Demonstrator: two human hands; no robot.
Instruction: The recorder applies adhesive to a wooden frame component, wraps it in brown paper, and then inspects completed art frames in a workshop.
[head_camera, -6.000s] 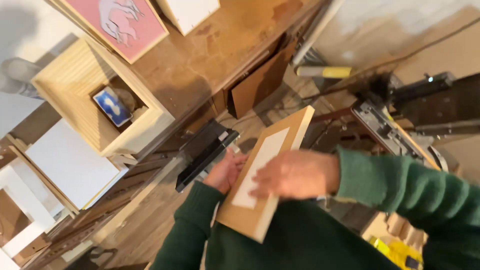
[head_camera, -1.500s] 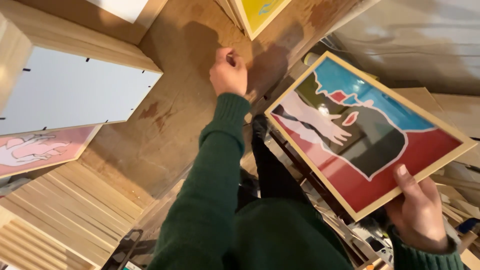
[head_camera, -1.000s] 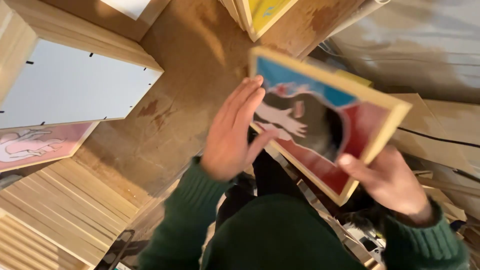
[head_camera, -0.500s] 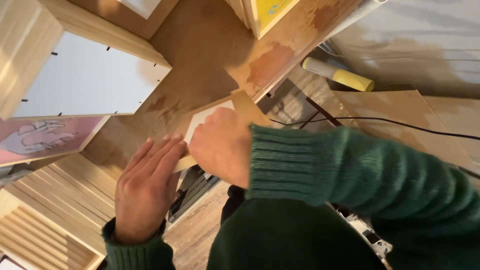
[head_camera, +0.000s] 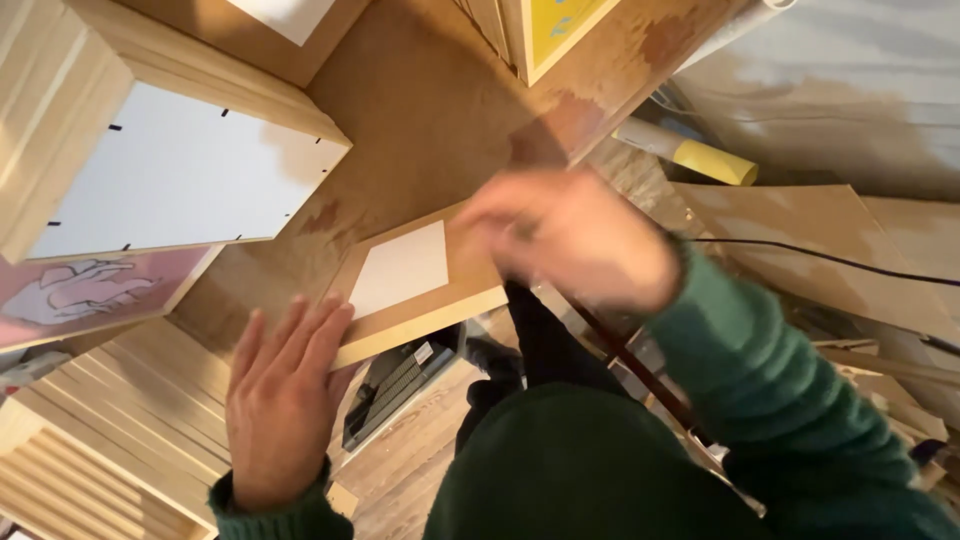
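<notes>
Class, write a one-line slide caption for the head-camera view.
Left hand flat beside a face-down wooden picture frame with white backing on the brown wooden workbench; blurred right hand above it.

The right hand (head_camera: 570, 235) is smeared by motion, so its fingers and its contact with the frame (head_camera: 415, 280) cannot be told. It hides the frame's near corner. The left hand (head_camera: 280, 400) covers the frame's other end. The yellow picture (head_camera: 555, 25) is cut off above.

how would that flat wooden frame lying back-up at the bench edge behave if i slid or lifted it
The wooden frame looks rigid and flat, so it probably slides easily on the workbench. One edge seems to overhang, so it might tip if pressed there. The left hand steadies it; the right hand is blurred.
</notes>
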